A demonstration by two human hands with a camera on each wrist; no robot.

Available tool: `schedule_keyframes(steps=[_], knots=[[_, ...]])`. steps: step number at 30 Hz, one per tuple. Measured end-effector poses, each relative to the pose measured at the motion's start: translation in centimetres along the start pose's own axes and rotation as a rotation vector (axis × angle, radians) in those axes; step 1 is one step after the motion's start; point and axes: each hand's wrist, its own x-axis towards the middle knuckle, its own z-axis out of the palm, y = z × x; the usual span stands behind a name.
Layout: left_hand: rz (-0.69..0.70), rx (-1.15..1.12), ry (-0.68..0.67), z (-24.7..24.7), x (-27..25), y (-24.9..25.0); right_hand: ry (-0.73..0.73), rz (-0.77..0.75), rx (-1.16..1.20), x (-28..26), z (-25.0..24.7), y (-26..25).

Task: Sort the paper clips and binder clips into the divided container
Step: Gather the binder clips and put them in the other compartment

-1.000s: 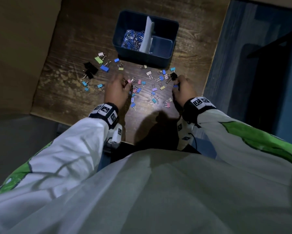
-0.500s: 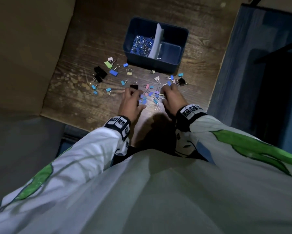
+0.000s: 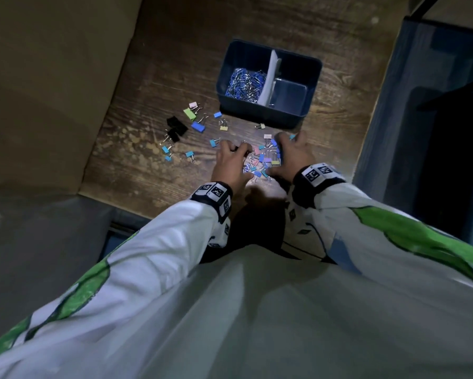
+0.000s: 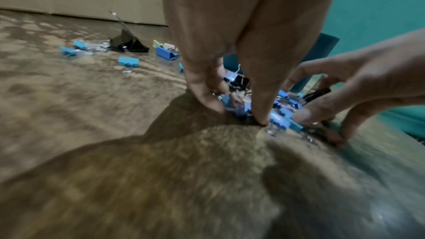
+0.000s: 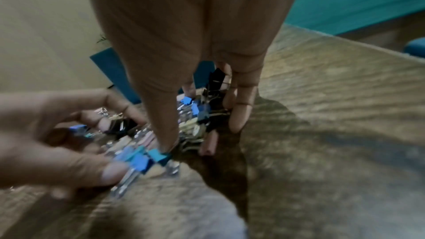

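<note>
A dark blue divided container (image 3: 268,117) stands on the wooden table (image 3: 153,165). Its left compartment holds blue and silver paper clips (image 3: 244,83); a white divider (image 3: 270,75) separates them from the right compartment (image 3: 288,97), whose floor looks bare. Just in front of it, small coloured binder clips (image 3: 262,160) lie bunched in a pile. My left hand (image 3: 229,162) and right hand (image 3: 292,154) cup this pile from either side, fingertips down on the table. The wrist views show the left fingers (image 4: 260,112) and right fingers (image 5: 168,134) pressing against the clips (image 5: 138,155).
More binder clips lie loose to the left: two black ones (image 3: 176,128), a blue one (image 3: 197,127), a green one (image 3: 189,114) and small light-blue ones (image 3: 165,150). Cardboard (image 3: 52,77) borders the table's left side. The table's near edge lies just behind my wrists.
Both hands have drawn inward and toward the container, raking the scattered clips into a tighter pile between them. The head view has shifted.
</note>
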Motion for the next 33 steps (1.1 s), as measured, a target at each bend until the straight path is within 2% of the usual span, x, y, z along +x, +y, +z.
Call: schedule_keyframes(steps=[3, 7, 10, 12, 15, 17, 19, 21, 23, 26, 28, 30, 31, 32, 33], knots=[[0.05, -0.047, 0.017, 0.0, 0.8, 0.5, 0.059, -0.01, 0.109, -0.1, 1.1, -0.9], [0.123, 0.0, 0.034, -0.2, 1.3, 0.7, 0.092, -0.026, 0.273, -0.1, 0.9, -0.5], [0.159, -0.022, 0.031, -0.5, 1.3, 0.6, 0.137, 0.016, 0.42, -0.1, 0.3, 0.5], [0.149, -0.057, 0.024, -1.0, 1.2, 0.7, 0.117, 0.053, 0.591, -0.9, -0.7, 0.8], [0.153, -0.237, 0.056, -2.7, 0.9, 1.6, 0.117, 0.035, 0.891, -2.5, -3.8, 0.5], [0.186, -0.388, 0.105, -4.7, 0.8, 3.8, 0.204, -0.061, 0.931, -2.4, -6.9, -0.2], [0.216, -0.529, 0.168, -6.7, 1.6, 6.8, 0.333, -0.1, 0.898, -0.9, -9.5, -1.2], [0.235, -0.568, 0.211, -8.1, 3.3, 9.5, 0.42, -0.047, 0.802, 1.6, -11.3, -2.7], [0.242, -0.471, 0.187, -8.8, 5.4, 11.1, 0.376, 0.003, 0.612, 3.7, -12.3, -3.9], [0.223, -0.267, 0.095, -9.4, 6.9, 11.3, 0.196, 0.032, 0.318, 4.2, -13.1, -4.6], [0.21, -0.281, 0.158, -10.5, 6.9, 9.5, 0.272, -0.034, 0.215, 2.9, -13.3, -4.6], [0.167, -0.292, 0.313, -11.8, 6.6, 5.7, 0.434, -0.137, 0.185, 0.8, -12.3, -4.2], [0.121, -0.249, 0.387, -12.3, 6.4, 3.2, 0.459, -0.185, 0.166, -0.2, -11.2, -3.8], [0.045, -0.163, 0.426, -12.8, 6.2, 0.5, 0.42, -0.208, 0.127, -1.0, -9.7, -3.2], [-0.067, -0.062, 0.406, -13.4, 5.7, -2.2, 0.333, -0.202, 0.073, -1.7, -8.0, -2.7]])
